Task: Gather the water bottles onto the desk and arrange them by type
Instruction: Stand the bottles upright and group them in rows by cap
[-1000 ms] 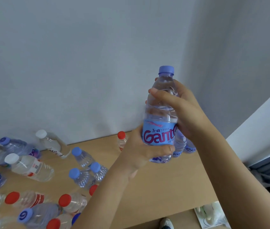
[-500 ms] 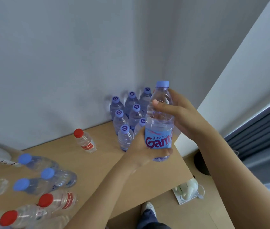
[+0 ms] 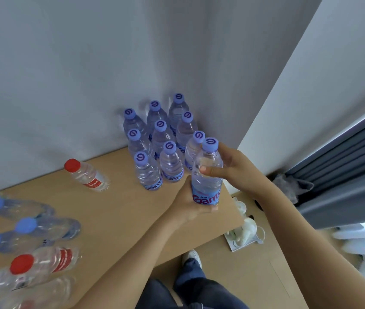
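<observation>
Both hands, left hand [image 3: 190, 205] low and right hand [image 3: 232, 168] high, are gripping the Ganten bottle [image 3: 207, 175], risking toppling the purple-capped cluster [image 3: 161, 143] just beyond them.

You face a corner where two pale grey walls [image 3: 70, 70] meet behind the far right corner of a light wooden desk [image 3: 119, 210]. To your right hang dark grey curtains [image 3: 344, 170], and a tan floor [image 3: 255, 275] lies below the desk's right edge.
</observation>
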Demonstrator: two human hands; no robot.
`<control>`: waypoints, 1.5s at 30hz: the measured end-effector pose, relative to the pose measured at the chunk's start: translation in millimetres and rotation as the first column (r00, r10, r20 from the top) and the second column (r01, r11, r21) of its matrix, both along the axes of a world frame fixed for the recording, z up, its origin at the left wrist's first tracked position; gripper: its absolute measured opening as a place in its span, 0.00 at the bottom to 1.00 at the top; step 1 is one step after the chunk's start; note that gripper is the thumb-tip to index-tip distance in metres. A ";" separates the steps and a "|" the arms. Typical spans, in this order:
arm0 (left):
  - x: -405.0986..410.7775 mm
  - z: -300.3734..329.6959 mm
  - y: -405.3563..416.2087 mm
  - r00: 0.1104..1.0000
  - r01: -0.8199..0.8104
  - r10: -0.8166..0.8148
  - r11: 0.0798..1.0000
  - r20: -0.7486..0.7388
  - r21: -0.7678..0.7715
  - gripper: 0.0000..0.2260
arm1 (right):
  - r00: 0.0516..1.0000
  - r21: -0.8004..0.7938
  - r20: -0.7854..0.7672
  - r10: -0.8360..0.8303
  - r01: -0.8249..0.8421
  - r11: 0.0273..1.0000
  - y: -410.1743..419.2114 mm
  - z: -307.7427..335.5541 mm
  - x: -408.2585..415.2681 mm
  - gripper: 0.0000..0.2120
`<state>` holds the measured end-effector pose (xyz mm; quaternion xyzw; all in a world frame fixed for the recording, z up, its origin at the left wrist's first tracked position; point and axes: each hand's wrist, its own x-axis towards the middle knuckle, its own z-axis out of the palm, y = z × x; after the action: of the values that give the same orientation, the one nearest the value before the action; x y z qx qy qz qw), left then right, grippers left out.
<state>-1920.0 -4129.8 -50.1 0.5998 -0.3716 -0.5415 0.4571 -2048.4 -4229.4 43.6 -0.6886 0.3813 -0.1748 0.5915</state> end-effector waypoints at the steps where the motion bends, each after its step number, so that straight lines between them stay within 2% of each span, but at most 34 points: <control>1: -2.2 -7.8 -1.6 1.000 -0.006 0.006 1.000 0.012 0.007 0.35 | 1.000 -0.001 -0.010 -0.004 0.004 1.000 1.1 -6.3 -1.9 0.17; 4: -9.8 -29.4 -7.5 0.998 -0.013 0.013 1.000 0.068 -0.001 0.32 | 0.999 -0.004 -0.036 -0.017 0.017 1.000 3.8 -22.8 -7.2 0.19; 8: -18.0 -51.6 -11.9 0.991 -0.053 0.047 0.998 0.123 0.043 0.36 | 0.998 -0.014 -0.061 -0.017 0.016 1.000 7.2 -38.3 -15.3 0.21; 12: -26.4 -68.1 -10.7 0.985 -0.105 0.095 0.993 0.147 0.058 0.32 | 0.996 -0.027 -0.079 -0.035 0.033 0.999 12.8 -51.8 -24.1 0.25; 16: -35.3 -68.2 -10.3 0.956 -0.171 0.179 0.984 0.232 -0.054 0.31 | 0.994 -0.003 -0.106 -0.029 0.028 1.000 17.0 -61.7 -31.1 0.27; 19: -38.8 -66.3 -11.4 0.924 -0.187 0.219 0.974 0.312 -0.131 0.34 | 0.994 -0.052 -0.108 -0.002 -0.003 0.999 18.0 -64.1 -30.9 0.26; 25: -37.1 -67.2 -21.2 0.915 -0.254 0.285 0.957 0.286 -0.144 0.29 | 0.992 -0.134 -0.124 0.035 -0.051 0.990 9.4 -65.2 -25.0 0.27; 30: -35.0 -72.4 -29.1 0.883 -0.362 0.361 0.931 0.301 -0.054 0.29 | 0.991 -0.237 -0.123 0.056 -0.084 0.968 -2.3 -68.0 -18.3 0.29; 38: -35.4 -75.9 -43.1 0.803 -0.425 0.436 0.897 0.405 -0.124 0.30 | 0.983 -0.260 -0.161 0.083 -0.123 0.958 -20.7 -72.4 -6.8 0.29; 45: -34.9 -75.8 -45.0 0.803 -0.426 0.427 0.899 0.416 -0.100 0.32 | 0.981 -0.258 -0.176 0.080 -0.124 0.958 -21.7 -76.2 -5.3 0.30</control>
<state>-1955.0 -4174.7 -125.9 0.7712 -0.3188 -0.2796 0.4748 -2053.6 -4251.1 -32.5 -0.7929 0.3654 -0.1367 0.4680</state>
